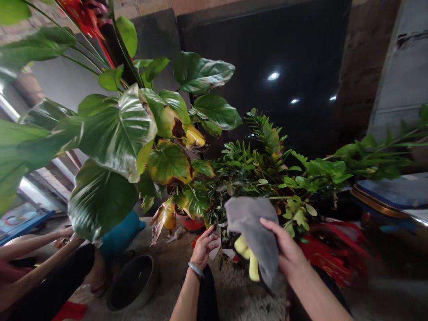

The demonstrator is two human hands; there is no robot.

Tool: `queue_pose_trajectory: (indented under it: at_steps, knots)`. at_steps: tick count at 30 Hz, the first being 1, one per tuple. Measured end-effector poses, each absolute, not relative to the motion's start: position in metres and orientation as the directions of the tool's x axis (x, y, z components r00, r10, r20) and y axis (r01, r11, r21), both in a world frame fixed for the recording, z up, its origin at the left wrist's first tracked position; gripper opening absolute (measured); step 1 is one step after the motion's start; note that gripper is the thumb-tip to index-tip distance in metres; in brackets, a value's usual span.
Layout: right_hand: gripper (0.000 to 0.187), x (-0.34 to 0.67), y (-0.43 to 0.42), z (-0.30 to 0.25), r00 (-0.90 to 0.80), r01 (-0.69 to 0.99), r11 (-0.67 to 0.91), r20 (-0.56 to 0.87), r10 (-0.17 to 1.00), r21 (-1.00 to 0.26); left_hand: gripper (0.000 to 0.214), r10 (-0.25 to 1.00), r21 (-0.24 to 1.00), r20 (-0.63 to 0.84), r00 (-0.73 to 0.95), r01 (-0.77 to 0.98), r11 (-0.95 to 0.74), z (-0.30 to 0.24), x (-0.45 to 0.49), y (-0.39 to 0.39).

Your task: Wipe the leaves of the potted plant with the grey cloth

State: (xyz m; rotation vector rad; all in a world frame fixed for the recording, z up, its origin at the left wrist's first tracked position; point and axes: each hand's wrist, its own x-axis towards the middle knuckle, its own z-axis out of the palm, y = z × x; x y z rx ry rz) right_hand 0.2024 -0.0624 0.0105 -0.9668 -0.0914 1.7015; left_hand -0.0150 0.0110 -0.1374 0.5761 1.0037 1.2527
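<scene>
My right hand is closed on a grey cloth, which hangs in front of the leafy plants. Below the cloth dangles a yellow piece shaped like glove fingers; whether it is joined to the cloth I cannot tell. My left hand, with a pale bracelet at the wrist, reaches toward the low foliage. Its fingers are loosely bent and apart, with nothing visible in them. Just beyond it are small dark-green leaves and a red pot, partly hidden by yellowed leaves.
Large glossy leaves spread across the left. At lower left sits another person, whose hands show beside a dark round tub and a blue object. Red plastic bags lie at right, below a blue-edged container.
</scene>
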Motion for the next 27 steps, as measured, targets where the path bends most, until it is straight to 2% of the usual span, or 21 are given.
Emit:
queue_pose_trajectory:
  at_steps: [2, 4, 8, 11, 14, 17, 19, 22, 24, 27]
  knots:
    - [0.005, 0.209, -0.042, 0.023, 0.060, -0.811, -0.259, -0.515, 0.855, -0.524, 0.049, 0.953, 0.820, -0.303, -0.005, -0.511, 0.258, -0.135, -0.015, 0.011]
    - [0.004, 0.210, -0.030, 0.020, 0.111, -0.815, -0.250, -0.564, 0.818, -0.523, 0.046, 0.953, 0.816, -0.302, 0.002, -0.517, 0.260, -0.133, -0.015, 0.010]
    - [0.013, 0.195, -0.051, -0.014, 0.068, -0.782, -0.418, -0.730, 0.680, -0.462, 0.045, 0.952, 0.801, -0.307, -0.004, -0.542, 0.256, -0.132, -0.015, 0.009]
    - [0.011, 0.183, -0.081, -0.025, -0.056, -0.734, -0.544, -0.762, 0.645, -0.406, 0.045, 0.957, 0.806, -0.291, -0.019, -0.543, 0.234, -0.134, -0.013, 0.009]
    - [0.013, 0.184, -0.082, -0.009, -0.170, -0.674, -0.591, -0.685, 0.708, -0.444, 0.041, 0.960, 0.814, -0.279, -0.008, -0.532, 0.232, -0.137, -0.011, 0.009]
    - [0.025, 0.193, -0.054, 0.010, -0.072, -0.708, -0.393, -0.494, 0.866, -0.586, 0.041, 0.956, 0.815, -0.293, 0.012, -0.519, 0.256, -0.137, -0.014, 0.010]
    - [0.021, 0.199, -0.035, 0.011, 0.032, -0.725, -0.296, -0.459, 0.888, -0.622, 0.045, 0.953, 0.808, -0.304, 0.011, -0.526, 0.264, -0.137, -0.017, 0.009]
    - [0.009, 0.201, -0.033, -0.009, 0.107, -0.739, -0.354, -0.619, 0.778, -0.573, 0.048, 0.954, 0.804, -0.298, -0.008, -0.540, 0.247, -0.138, -0.021, 0.009]
    - [0.010, 0.199, -0.050, -0.026, 0.121, -0.757, -0.397, -0.708, 0.695, -0.519, 0.048, 0.957, 0.811, -0.291, -0.003, -0.531, 0.245, -0.139, -0.022, 0.009]
    - [0.010, 0.196, -0.077, -0.029, 0.046, -0.776, -0.445, -0.744, 0.666, -0.447, 0.048, 0.959, 0.818, -0.284, 0.011, -0.519, 0.248, -0.137, -0.021, 0.008]
